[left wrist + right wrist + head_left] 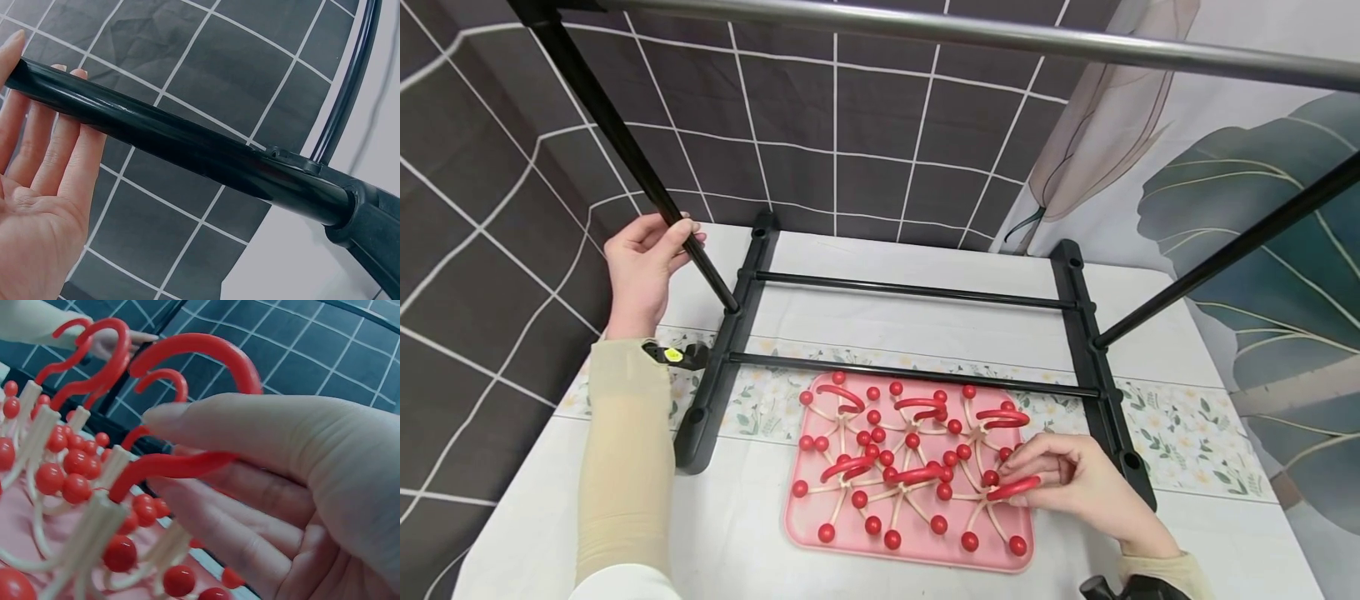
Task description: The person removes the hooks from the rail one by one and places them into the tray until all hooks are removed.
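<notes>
My left hand [640,271] holds the left black upright pole [627,154] of a rack low down, just above its foot. In the left wrist view the fingers lie behind the pole [187,142], with the thumb over its near side. My right hand [1078,483] pinches the red hook [169,467] of a cream multi-arm hanger [985,498] with red ball tips, between thumb and fingers. This hanger stands at the front right of a pink tray [925,558]. Several more such hangers, their red hooks upward, fill the tray around it.
Two black feet [1082,333] and two thin crossbars [910,287] form the rack's base on the white, flower-banded table [745,517]. Overhead runs a silver rail [970,32]. A right upright pole [1225,250] slants up behind my right hand. Dark checked cloth [880,108] hangs behind.
</notes>
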{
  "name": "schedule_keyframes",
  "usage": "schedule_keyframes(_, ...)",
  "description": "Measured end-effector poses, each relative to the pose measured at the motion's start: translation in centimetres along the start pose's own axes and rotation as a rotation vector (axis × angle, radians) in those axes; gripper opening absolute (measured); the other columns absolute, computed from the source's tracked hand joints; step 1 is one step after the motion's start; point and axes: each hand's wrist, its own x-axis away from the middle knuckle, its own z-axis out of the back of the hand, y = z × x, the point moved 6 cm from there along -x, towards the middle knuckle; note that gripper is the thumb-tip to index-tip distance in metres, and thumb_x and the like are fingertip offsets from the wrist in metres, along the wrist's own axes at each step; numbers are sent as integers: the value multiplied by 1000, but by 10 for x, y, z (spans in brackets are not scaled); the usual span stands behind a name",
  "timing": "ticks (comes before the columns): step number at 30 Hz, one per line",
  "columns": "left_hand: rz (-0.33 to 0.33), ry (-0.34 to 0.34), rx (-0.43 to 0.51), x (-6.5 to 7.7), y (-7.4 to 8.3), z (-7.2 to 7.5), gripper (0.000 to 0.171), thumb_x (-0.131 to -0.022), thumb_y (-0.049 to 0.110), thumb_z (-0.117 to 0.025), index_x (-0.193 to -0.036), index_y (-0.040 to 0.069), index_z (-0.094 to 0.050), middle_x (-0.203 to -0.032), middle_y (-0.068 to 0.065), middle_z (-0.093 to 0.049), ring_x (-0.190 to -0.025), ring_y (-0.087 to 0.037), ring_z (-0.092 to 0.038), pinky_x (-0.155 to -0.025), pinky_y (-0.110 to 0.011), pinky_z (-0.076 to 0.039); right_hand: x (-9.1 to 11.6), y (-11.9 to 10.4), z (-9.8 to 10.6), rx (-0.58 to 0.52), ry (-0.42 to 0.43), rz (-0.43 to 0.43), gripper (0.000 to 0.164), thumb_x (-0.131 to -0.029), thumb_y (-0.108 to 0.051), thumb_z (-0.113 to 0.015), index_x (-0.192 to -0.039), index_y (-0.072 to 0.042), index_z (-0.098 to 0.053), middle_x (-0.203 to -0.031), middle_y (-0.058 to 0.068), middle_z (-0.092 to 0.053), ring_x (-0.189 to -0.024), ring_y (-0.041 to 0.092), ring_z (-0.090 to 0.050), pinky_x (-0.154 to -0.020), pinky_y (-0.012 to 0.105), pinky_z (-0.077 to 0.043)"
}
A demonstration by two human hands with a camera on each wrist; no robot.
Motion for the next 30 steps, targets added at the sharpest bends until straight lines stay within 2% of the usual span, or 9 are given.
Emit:
schedule_keyframes(5, 5, 7, 4, 0, 0, 1, 33, -86, 3, -82, -110, -15, -68, -93, -17, -74, -83, -24, -74, -81, -30, -60, 2, 2, 1, 56, -36, -28, 26, -84, 14, -75, -106, 2, -73, -103, 23, -72, -89, 30, -75, -70, 43, -62)
schedule_keyframes(11, 6, 2, 9, 0, 0, -1, 34, -86, 3, -82, -110, -17, -67, -94, -17, -74, -83, -24, -74, -81, -30, -60, -2, 7, -3, 104, -2, -36, 23, -83, 11, -77, -97, -6, -76, -93, 12, -75, -80, 24, -75, -66, 37, -62)
schedule_keyframes(18, 5, 6, 6, 0, 0, -1, 30, -86, 2, -81, -108, -14, -69, -93, -16, -73, -83, -24, -74, -81, -30, -60, -5, 8, -8, 80, 11, -17, 22, -83, 13, -76, -94, -7, -75, -93, 13, -74, -81, 25, -75, -68, 39, -62)
schedule_keyframes(22, 9, 10, 9, 1, 0, -1, 34, -86, 3, -82, -110, -17, -67, -93, -16, -73, -83, -24, -74, -81, -29, -60, -4, 6, -9, 70, 2, -25, 22, -83, 12, -77, -100, -3, -74, -96, 15, -75, -85, 27, -75, -70, 42, -62)
schedule_keyframes(25, 9, 10, 14, 1, 0, 0, 33, -86, 2, -82, -109, -16, -68, -92, -17, -73, -82, -24, -74, -81, -30, -60, -2, -2, -6, 75, -11, -23, 30, -82, 12, -79, -108, 0, -72, -103, 18, -74, -91, 29, -75, -74, 44, -62)
schedule_keyframes(27, 6, 10, 16, 1, 0, 0, 30, -86, 2, -81, -107, -15, -69, -93, -18, -73, -82, -24, -74, -81, -30, -60, 0, -11, -2, 73, -21, 13, 38, -79, 15, -80, -114, 3, -70, -109, 20, -72, -94, 31, -73, -76, 44, -61)
schedule_keyframes(30, 0, 8, 15, 1, -1, 0, 29, -86, 2, -81, -107, -14, -69, -93, -19, -73, -82, -24, -74, -81, -30, -60, 3, -29, 8, 58, -29, 130, 52, -73, 24, -79, -121, 7, -66, -116, 24, -69, -101, 32, -72, -82, 43, -60)
